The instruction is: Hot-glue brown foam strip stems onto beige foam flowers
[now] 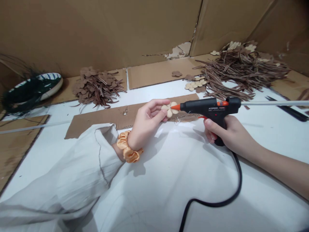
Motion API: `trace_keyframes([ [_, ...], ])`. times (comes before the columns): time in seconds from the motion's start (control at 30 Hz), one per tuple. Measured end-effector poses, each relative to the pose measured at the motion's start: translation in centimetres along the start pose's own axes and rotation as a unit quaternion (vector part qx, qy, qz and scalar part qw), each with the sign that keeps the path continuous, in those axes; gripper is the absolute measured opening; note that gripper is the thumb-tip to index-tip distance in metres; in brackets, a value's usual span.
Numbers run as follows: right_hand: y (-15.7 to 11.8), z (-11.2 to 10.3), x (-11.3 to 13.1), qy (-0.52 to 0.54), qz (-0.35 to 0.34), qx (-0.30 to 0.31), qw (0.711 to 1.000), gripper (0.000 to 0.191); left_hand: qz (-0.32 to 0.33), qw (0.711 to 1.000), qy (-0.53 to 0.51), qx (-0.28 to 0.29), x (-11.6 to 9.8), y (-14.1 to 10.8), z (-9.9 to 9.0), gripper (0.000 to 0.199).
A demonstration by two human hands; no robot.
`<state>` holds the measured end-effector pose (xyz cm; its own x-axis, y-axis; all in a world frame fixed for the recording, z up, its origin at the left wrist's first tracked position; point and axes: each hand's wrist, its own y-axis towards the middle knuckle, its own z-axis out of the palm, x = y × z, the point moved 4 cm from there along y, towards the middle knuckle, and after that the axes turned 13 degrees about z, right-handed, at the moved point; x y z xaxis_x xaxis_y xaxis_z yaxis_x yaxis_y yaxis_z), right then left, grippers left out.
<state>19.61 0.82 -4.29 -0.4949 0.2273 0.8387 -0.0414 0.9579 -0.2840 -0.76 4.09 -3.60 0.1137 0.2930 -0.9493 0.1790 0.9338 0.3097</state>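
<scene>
Orange satin scrunchie (pixel 127 148) around the left wrist, just past the cuff of a loose white sleeve (pixel 72 167). Left hand (pixel 147 124) half closed, pinching a cream felt flower (pixel 169 109) between thumb and fingers (pixel 156 104). Right hand (pixel 224 132) closed firmly around the grip of a black hot glue gun (pixel 207 108), orange nozzle (pixel 175 107) touching the flower's edge, between both hands. Clear glue stick (pixel 272 103) projecting from the gun's rear, off to the right of the right hand; black power cord (pixel 231 190) trailing below it. Cardboard strip (pixel 125 114) directly under the left hand. Ahead of the hands, a small cluster of cream felt flowers (pixel 195 84) and heaps of brown felt strips and petals (pixel 241 72), another heap (pixel 96 87) ahead and left of the left hand.
</scene>
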Motion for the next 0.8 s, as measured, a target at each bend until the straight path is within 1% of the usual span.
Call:
trace_keyframes([
  [0.8, -0.12, -0.07, -0.05, -0.003, -0.003, -0.005, 1.000, 0.053, 0.001, 1.000, -0.009, -0.003, -0.02, 0.03, 0.05, 0.018],
])
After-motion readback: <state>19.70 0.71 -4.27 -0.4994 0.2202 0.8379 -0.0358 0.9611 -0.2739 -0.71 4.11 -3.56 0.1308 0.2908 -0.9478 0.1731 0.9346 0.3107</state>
